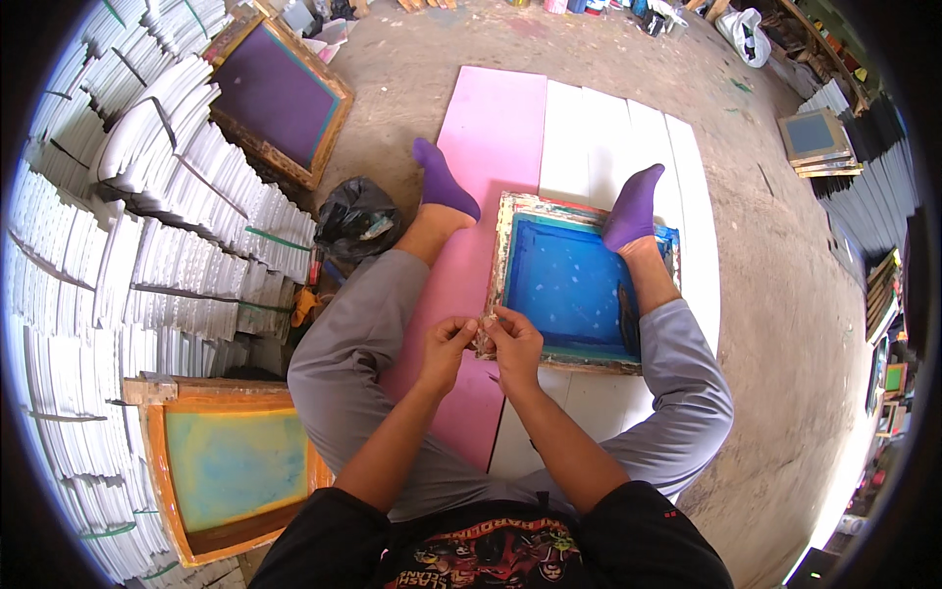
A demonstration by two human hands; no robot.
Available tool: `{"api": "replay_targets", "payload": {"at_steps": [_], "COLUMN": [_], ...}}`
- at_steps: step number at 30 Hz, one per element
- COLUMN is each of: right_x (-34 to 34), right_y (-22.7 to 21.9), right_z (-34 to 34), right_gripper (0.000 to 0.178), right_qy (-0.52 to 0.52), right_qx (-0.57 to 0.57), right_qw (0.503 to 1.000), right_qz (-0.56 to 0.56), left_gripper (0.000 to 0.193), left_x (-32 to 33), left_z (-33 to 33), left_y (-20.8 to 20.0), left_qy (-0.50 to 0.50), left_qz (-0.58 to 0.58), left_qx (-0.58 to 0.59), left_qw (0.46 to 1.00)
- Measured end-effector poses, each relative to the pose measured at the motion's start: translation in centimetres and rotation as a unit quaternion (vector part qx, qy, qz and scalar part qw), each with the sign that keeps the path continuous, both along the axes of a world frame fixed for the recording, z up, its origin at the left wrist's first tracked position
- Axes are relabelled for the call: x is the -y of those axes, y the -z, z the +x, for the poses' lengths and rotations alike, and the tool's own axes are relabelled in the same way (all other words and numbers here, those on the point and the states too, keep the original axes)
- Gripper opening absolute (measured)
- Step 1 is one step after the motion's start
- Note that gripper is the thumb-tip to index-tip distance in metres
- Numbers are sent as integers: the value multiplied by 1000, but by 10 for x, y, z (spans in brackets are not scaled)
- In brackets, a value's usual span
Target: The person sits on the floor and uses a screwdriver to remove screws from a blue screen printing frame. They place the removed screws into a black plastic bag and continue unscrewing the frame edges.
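Note:
My left hand point(449, 351) and my right hand point(516, 348) meet in front of me, fingertips pinched together. Between them is a small, pale, crumpled-looking thing point(483, 337), too small to name. Just beyond my hands lies a screen-printing frame point(498, 265) with a worn, paint-stained wooden border. Its blue mesh point(564, 285) carries scattered light specks, and a dark strip lies along its right side. The near left corner of the frame is close to my fingers. My right foot point(633, 208), in a purple sock, rests over the frame's far right part.
Pink board point(491, 128) and white boards point(613, 128) lie under the frame. Bundled white stacks point(186, 236) line the left, near a purple-mesh screen point(275, 93), a yellow-green screen point(235, 461) and a black plastic bag point(358, 218). Smaller frames point(816, 137) stand at right.

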State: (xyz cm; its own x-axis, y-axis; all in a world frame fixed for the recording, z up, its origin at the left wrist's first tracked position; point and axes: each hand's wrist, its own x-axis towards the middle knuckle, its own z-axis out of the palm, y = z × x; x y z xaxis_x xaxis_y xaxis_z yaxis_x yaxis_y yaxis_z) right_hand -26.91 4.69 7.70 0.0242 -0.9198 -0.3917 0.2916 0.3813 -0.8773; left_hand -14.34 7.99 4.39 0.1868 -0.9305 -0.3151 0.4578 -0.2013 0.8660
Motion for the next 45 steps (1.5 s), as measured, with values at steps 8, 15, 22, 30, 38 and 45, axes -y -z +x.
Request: {"api": "replay_targets", "payload": {"at_steps": [8, 15, 22, 30, 38, 45], "right_x": [-9, -7, 0, 10, 15, -13], "right_y": [21, 16, 14, 19, -8, 1], "right_z": [-6, -14, -22, -33, -47, -36], "right_gripper": [27, 22, 7, 7, 9, 3], "right_qy": [-88, -101, -81, -26, -41, -33], "right_qx": [-224, -357, -349, -143, 51, -385], "right_qw": [927, 819, 812, 978, 997, 864], "right_qz": [-287, -437, -462, -147, -33, -322], "left_gripper": [19, 23, 26, 31, 35, 35], "left_x": [4, -3, -5, -11, -17, -8], "left_z": [-5, -1, -14, -36, -22, -46], "left_y": [-22, -19, -19, -24, 0, -25], "left_qy": [-42, -15, -7, -17, 92, 16], "left_qz": [85, 139, 111, 17, 87, 94], "left_qx": [-23, -84, -59, 62, 7, -93], "left_qw": [995, 987, 992, 998, 992, 991]}}
